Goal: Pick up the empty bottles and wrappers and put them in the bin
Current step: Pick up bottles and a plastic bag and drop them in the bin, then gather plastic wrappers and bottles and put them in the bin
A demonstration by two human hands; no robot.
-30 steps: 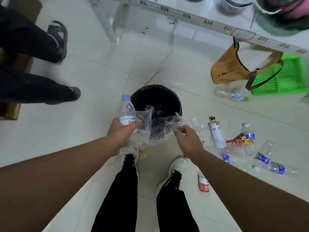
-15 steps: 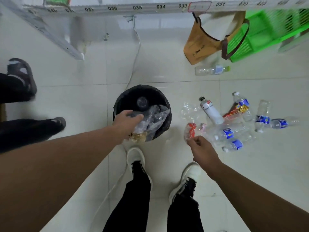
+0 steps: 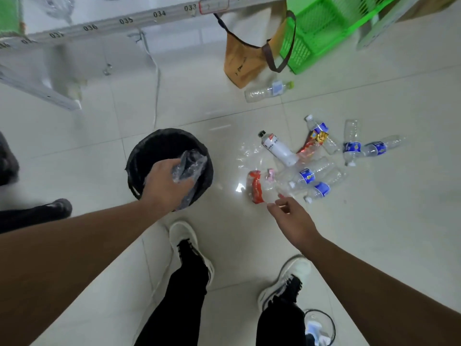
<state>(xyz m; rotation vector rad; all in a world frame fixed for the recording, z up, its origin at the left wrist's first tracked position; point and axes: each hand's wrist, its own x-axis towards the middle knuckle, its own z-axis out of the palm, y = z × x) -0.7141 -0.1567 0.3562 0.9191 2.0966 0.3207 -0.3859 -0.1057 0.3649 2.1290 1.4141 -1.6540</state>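
A round black bin (image 3: pixel 149 148) stands on the floor left of centre. Over its near rim my left hand (image 3: pixel 166 183) grips a crumpled clear plastic wrapper (image 3: pixel 190 168). My right hand (image 3: pixel 291 218) hovers empty, fingers apart, just below a red wrapper (image 3: pixel 255 187). Right of the bin lies a heap of litter: a white bottle with a black cap (image 3: pixel 278 148), several clear bottles with blue labels (image 3: pixel 308 176), a red and gold wrapper (image 3: pixel 314 142) and clear film (image 3: pixel 249 153). One more clear bottle (image 3: pixel 268 91) lies farther back.
A brown bag (image 3: pixel 245 58) and a green basket (image 3: pixel 316 28) sit at the back right under a numbered white rail (image 3: pixel 124 21). Another person's dark shoe and leg (image 3: pixel 37 213) are at the left. My two feet in white shoes (image 3: pixel 185 243) stand below the bin.
The bottle that my left hand held a second ago is gone from it, and the hand now holds only the clear wrapper over the bin. My right hand let go of that wrapper and swung right toward the red wrapper.
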